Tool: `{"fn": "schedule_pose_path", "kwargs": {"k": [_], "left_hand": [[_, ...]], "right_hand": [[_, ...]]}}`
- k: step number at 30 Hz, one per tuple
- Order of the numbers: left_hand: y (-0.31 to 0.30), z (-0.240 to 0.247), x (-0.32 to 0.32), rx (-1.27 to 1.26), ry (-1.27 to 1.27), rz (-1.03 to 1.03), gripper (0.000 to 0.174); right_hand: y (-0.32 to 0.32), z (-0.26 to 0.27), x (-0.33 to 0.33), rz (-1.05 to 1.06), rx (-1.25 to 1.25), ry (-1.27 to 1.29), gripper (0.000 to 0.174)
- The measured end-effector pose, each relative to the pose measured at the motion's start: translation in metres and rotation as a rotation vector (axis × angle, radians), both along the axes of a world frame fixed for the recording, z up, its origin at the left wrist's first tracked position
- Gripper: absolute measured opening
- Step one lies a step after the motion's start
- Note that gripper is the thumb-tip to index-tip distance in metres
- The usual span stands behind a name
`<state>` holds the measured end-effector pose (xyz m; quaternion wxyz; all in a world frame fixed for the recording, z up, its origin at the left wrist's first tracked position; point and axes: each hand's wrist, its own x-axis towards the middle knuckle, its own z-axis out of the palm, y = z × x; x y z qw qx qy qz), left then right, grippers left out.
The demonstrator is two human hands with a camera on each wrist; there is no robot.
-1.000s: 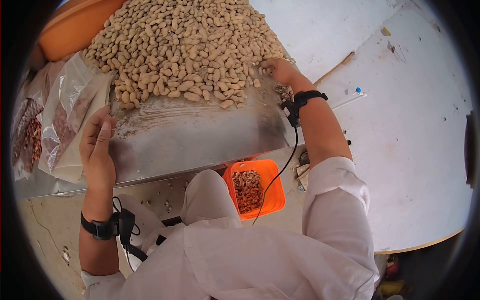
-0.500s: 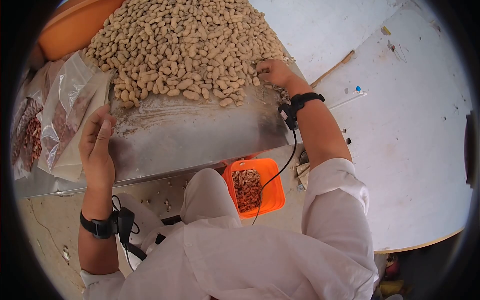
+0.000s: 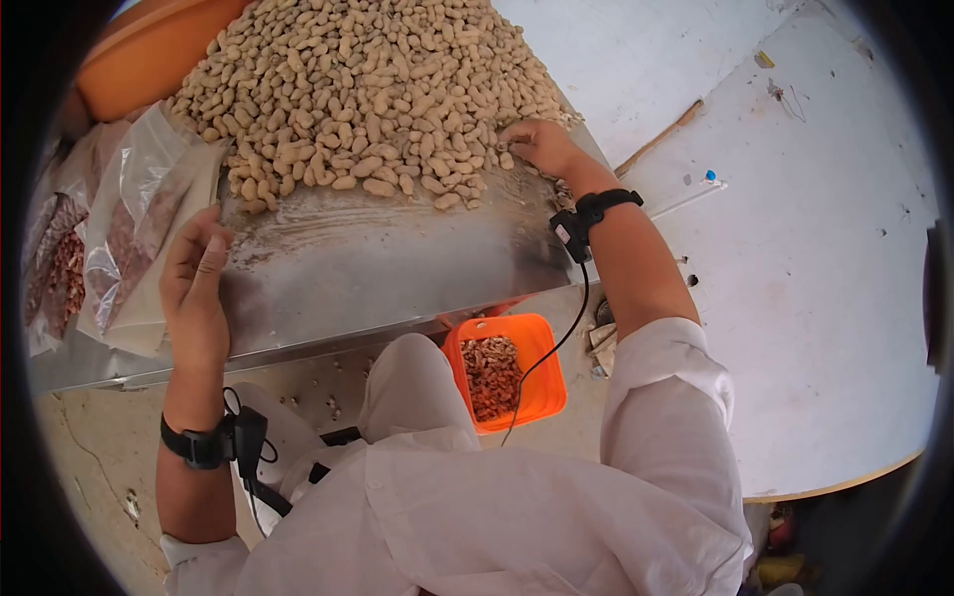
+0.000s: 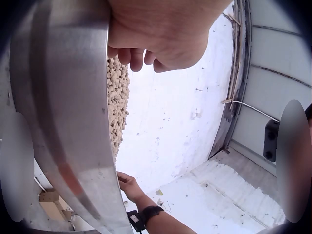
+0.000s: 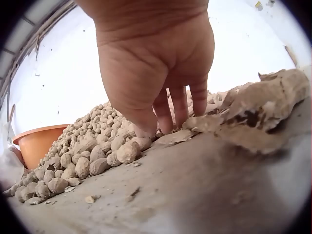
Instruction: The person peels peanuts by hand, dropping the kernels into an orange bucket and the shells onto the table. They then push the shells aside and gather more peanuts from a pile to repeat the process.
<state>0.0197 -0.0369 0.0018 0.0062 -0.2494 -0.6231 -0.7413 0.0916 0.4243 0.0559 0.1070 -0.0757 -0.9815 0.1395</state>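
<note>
A big heap of unshelled peanuts [image 3: 368,89] lies on the metal tabletop [image 3: 348,288]. At the heap's right edge is my right hand [image 3: 545,147], its fingertips down among the peanuts. In the right wrist view, the fingers [image 5: 180,107] of this hand point downward, fairly straight, touching the heap's edge beside broken peanut shells [image 5: 263,112]. My left hand [image 3: 195,288] stays near the table's front left, thumb up and fingers loosely bent, beside the plastic bags. Nothing shows in its grasp; the left wrist view has its fingertips [image 4: 137,59] hanging loosely.
Clear plastic bags [image 3: 124,238] of reddish shelled peanuts lie at the left. Behind them sits an orange basin [image 3: 149,55]. Below the table's front edge stands an orange bin [image 3: 545,382] with reddish bits inside. A white surface [image 3: 795,298] extends on the right.
My right hand has slid a little to the left along the heap's lower right edge, fingers drawing in slightly. My left hand has stayed in place.
</note>
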Motion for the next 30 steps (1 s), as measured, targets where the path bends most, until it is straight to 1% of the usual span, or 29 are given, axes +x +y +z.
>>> {"fn": "schedule_pose_path", "kwargs": {"k": [8, 11, 14, 17, 20, 23, 26, 29, 30], "left_hand": [[0.002, 0.000, 0.001, -0.002, 0.004, 0.001, 0.034], [0.002, 0.001, 0.001, 0.003, 0.001, 0.007, 0.034], [0.003, 0.001, 0.002, 0.006, 0.002, 0.007, 0.033], [0.002, 0.000, 0.001, -0.001, 0.010, 0.007, 0.033], [0.002, -0.001, 0.000, -0.009, 0.021, 0.012, 0.033], [0.002, -0.002, 0.000, -0.004, 0.030, 0.006, 0.032], [0.002, -0.002, 0.000, 0.003, 0.025, 0.001, 0.032], [0.002, 0.000, 0.001, 0.001, 0.025, -0.002, 0.032], [0.002, -0.001, 0.001, -0.001, 0.029, -0.002, 0.032]], "right_hand": [[-0.001, -0.002, -0.005, -0.006, 0.004, 0.030, 0.020], [0.003, -0.007, -0.004, -0.053, 0.085, -0.013, 0.021], [0.005, -0.008, -0.002, -0.068, 0.064, -0.005, 0.021], [0.011, -0.005, -0.001, -0.035, 0.108, -0.073, 0.020], [0.019, -0.004, 0.008, -0.104, 0.050, -0.109, 0.019], [0.025, 0.001, 0.022, -0.066, -0.001, -0.098, 0.019], [0.031, 0.005, 0.034, -0.150, 0.031, -0.157, 0.020], [0.035, 0.009, 0.046, -0.149, -0.043, -0.132, 0.021], [0.036, 0.011, 0.049, -0.185, -0.068, -0.130, 0.021]]}}
